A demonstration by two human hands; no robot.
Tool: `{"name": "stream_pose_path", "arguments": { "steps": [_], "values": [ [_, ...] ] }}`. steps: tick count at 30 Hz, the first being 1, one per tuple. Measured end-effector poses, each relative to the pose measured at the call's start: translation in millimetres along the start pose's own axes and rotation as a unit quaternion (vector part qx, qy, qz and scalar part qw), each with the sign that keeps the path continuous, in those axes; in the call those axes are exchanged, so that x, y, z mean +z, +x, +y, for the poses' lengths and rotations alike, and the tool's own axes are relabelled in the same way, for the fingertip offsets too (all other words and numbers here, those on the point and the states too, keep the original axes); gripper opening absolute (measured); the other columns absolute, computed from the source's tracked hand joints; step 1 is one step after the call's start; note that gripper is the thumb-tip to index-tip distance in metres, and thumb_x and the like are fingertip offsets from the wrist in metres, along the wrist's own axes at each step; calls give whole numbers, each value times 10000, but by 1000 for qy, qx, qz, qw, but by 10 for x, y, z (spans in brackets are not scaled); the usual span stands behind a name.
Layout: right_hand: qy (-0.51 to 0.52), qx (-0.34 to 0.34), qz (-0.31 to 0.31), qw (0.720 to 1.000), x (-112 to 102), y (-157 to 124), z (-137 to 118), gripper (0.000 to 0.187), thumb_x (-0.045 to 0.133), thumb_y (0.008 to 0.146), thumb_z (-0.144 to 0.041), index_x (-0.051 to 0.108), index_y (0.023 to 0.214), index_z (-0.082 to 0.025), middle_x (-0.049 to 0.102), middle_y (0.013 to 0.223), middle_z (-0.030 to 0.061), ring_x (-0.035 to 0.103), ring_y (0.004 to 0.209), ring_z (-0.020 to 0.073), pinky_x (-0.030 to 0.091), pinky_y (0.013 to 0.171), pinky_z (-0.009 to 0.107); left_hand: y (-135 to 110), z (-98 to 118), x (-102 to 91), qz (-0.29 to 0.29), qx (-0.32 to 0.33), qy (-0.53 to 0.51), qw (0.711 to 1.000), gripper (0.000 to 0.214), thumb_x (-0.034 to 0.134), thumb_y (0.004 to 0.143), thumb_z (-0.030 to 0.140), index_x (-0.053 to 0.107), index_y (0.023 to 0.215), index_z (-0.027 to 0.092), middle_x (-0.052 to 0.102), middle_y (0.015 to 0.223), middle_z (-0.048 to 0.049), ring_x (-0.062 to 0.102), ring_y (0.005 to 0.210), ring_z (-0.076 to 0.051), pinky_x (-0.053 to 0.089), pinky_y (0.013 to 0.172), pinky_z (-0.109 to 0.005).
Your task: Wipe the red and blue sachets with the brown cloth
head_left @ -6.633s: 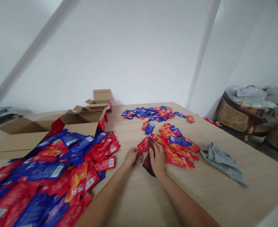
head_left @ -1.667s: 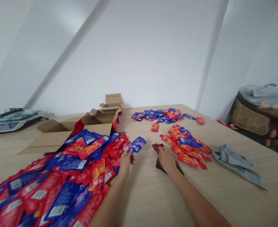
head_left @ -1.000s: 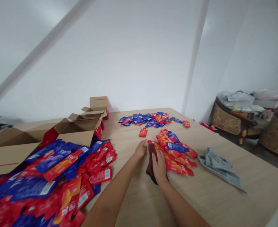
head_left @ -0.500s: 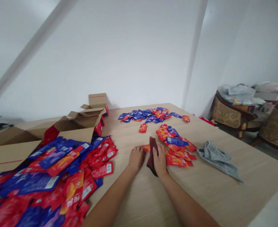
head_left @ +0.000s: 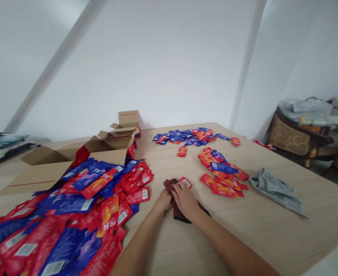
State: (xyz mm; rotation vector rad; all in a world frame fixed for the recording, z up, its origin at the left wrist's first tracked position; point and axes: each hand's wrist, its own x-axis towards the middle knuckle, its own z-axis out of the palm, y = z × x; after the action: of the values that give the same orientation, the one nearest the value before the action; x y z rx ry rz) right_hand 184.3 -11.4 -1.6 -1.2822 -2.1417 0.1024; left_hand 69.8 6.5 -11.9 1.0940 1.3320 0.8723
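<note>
A dark brown cloth (head_left: 180, 215) with a black edge lies bunched on the table between my hands. My left hand (head_left: 164, 200) is closed at the cloth's left side, its fingers partly hidden. Over the top of the cloth, my right hand (head_left: 187, 199) has its fingers bent and gripping the fabric. Just beyond the right fingers lies a red sachet (head_left: 186, 181) with a white label, partly covered by that hand. To the right is a loose group of orange-red and blue sachets (head_left: 225, 188).
A large heap of red and blue sachets (head_left: 71, 214) covers the table's left side, before open cardboard boxes (head_left: 108, 155). Another sachet pile (head_left: 183, 136) lies at the back, with a single sachet (head_left: 182, 151) nearer. A grey cloth (head_left: 275, 189) rests at right, and an armchair (head_left: 289, 136) stands beyond.
The brown cloth has gone from standing folded under my right hand to lying bunched between both hands. My left hand has moved onto the cloth; the view has shifted left.
</note>
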Motion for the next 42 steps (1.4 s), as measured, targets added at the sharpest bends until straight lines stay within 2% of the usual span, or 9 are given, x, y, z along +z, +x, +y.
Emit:
{"name": "stream_pose_path", "arguments": {
  "steps": [9,13,16,21,23,28,31,36,42],
  "values": [
    [-165,139,-15,976,-5,204,528,266,383,886,-218,556,1086,-193,540,1016,107,491,916,220,375,786,330,-119,15,-223,-33,-10,-32,999,188,499,726,349,498,745,162,425,423,72,272,287,-40,134,335,-173],
    [-95,135,47,985,-13,131,611,313,329,906,-268,536,1124,-182,537,1054,99,483,966,215,365,853,336,-90,21,-317,11,46,-24,999,292,484,739,352,572,916,138,470,456,61,340,321,-54,211,348,-175],
    [-1,165,118,979,-62,98,731,357,274,915,-311,535,1107,-162,538,1049,100,479,1006,207,369,886,334,-38,48,-320,0,64,7,998,438,533,662,219,583,1090,140,472,455,78,362,346,-53,258,381,-172],
    [64,175,201,962,-172,99,749,400,255,912,-374,511,1142,-169,522,1061,100,471,1030,217,382,893,375,29,25,-285,18,28,-7,999,461,549,598,155,603,1051,97,507,462,60,419,386,-62,280,402,-171],
    [56,125,170,976,-170,71,574,379,273,915,-361,503,1162,-188,511,1095,93,462,1043,208,378,903,364,38,0,-259,39,44,-22,998,438,566,610,195,572,1037,94,516,477,62,413,366,-60,270,383,-170],
    [-31,-10,-16,999,-44,8,71,296,382,885,-235,531,1141,-241,524,1107,66,444,1040,202,362,896,332,17,-9,-167,15,87,-33,996,340,593,545,138,542,881,128,458,413,97,342,307,-48,205,350,-170],
    [-95,33,-60,993,-7,87,109,283,391,872,-183,550,1102,-219,530,1078,83,448,1010,212,355,870,329,6,6,-123,12,89,-71,993,312,595,535,122,515,835,142,440,398,109,326,296,-41,193,355,-166],
    [-170,164,-59,970,-79,227,515,303,336,895,-199,537,1120,-172,524,1055,123,477,936,224,366,768,317,-38,37,-184,14,41,-84,996,396,647,542,168,502,909,138,525,482,85,339,293,-30,170,341,-159],
    [-184,162,-29,969,-84,154,599,312,343,896,-233,532,1136,-171,517,1095,135,465,977,236,350,796,331,-150,56,-227,-63,-11,-38,997,238,563,684,341,542,778,123,557,472,23,413,315,-49,192,314,-154]
  ]
}}
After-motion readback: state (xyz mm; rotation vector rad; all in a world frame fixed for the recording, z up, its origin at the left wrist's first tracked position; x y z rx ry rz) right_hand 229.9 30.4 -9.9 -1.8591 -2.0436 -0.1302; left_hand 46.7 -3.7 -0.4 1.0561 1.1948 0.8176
